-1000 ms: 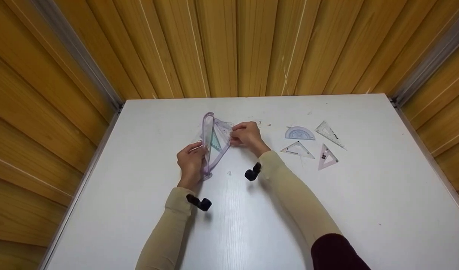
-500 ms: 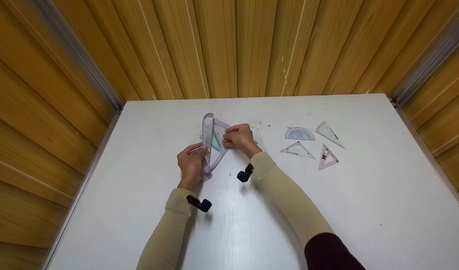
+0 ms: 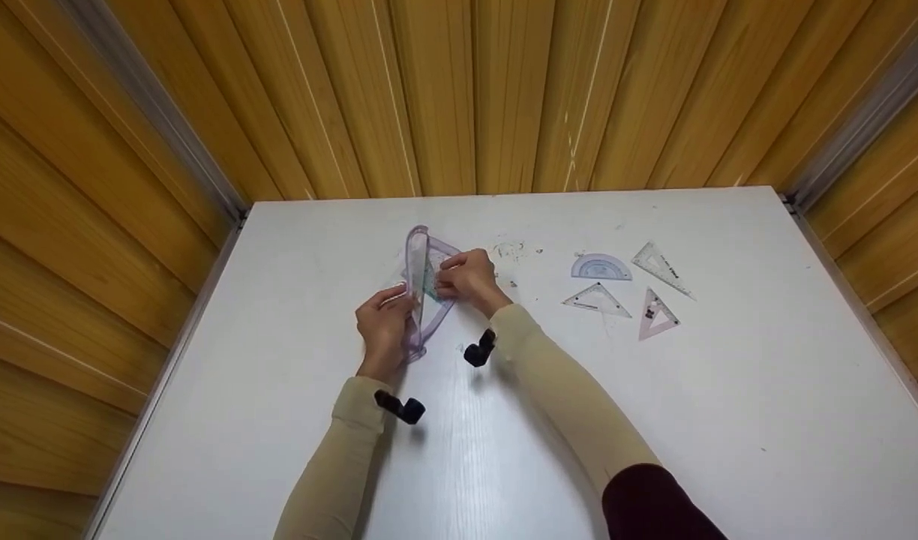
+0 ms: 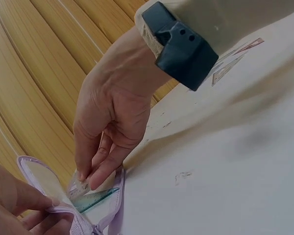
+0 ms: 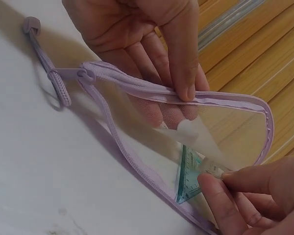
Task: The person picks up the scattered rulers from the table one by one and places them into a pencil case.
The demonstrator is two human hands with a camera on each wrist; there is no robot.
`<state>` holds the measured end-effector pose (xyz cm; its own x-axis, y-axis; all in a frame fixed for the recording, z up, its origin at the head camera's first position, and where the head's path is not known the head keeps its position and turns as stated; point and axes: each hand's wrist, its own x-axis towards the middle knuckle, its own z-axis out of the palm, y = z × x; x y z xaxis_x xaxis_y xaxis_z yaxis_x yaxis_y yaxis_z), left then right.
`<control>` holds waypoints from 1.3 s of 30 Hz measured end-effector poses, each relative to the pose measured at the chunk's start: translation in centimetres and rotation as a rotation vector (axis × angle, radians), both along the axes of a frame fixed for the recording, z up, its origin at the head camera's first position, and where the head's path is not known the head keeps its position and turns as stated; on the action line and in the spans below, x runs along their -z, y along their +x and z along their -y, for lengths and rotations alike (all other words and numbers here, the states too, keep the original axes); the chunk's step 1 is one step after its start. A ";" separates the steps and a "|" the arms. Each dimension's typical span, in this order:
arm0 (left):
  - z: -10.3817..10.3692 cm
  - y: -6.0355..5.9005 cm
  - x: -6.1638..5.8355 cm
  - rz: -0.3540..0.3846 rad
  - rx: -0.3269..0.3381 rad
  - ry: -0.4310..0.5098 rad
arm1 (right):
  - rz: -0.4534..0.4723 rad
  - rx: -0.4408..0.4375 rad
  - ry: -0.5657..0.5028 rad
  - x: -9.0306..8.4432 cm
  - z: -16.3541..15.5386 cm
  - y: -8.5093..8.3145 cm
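Note:
A lilac see-through zip pouch [image 3: 423, 300] stands on its edge on the white table [image 3: 654, 420], its mouth held apart. My left hand [image 3: 388, 315] grips the pouch's upper zip edge [image 5: 206, 100] between thumb and fingers. My right hand [image 3: 459, 281] reaches into the mouth and pinches a clear set square [image 5: 213, 170]. A green set square [image 5: 188, 178] lies inside the pouch, just under that clear piece. In the left wrist view my right hand [image 4: 112, 127] points fingers-down into the pouch [image 4: 36, 176]. The zip's cord pull [image 5: 44, 63] rests on the table.
To the right lie a bluish protractor [image 3: 600, 267], a long clear set square [image 3: 661, 270], a small clear set square [image 3: 595, 300] and a pink set square [image 3: 656, 315]. Wood-panelled walls close in the table at the back and both sides.
My right hand has moved left with the clear set square, from outside the pouch's mouth to down inside it. The left hand and the pouch have stayed put.

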<state>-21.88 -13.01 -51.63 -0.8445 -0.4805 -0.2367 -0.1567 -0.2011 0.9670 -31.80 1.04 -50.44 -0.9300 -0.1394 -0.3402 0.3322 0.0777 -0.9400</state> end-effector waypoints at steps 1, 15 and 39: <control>0.0 0.0 0.0 0.001 0.002 -0.002 | -0.009 0.004 0.022 0.0 0.1 0.0; 0.0 0.0 -0.2 0.008 0.005 -0.012 | -0.077 0.033 0.162 0.3 0.7 0.0; 0.2 0.1 -0.3 0.030 0.016 -0.004 | -0.123 -0.046 0.336 -0.4 -0.1 0.2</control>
<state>-21.73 -13.24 -51.34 -0.8447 -0.4679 -0.2599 -0.1883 -0.1947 0.9626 -31.62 1.09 -50.01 -0.9621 -0.0813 -0.2601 0.2073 0.4014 -0.8921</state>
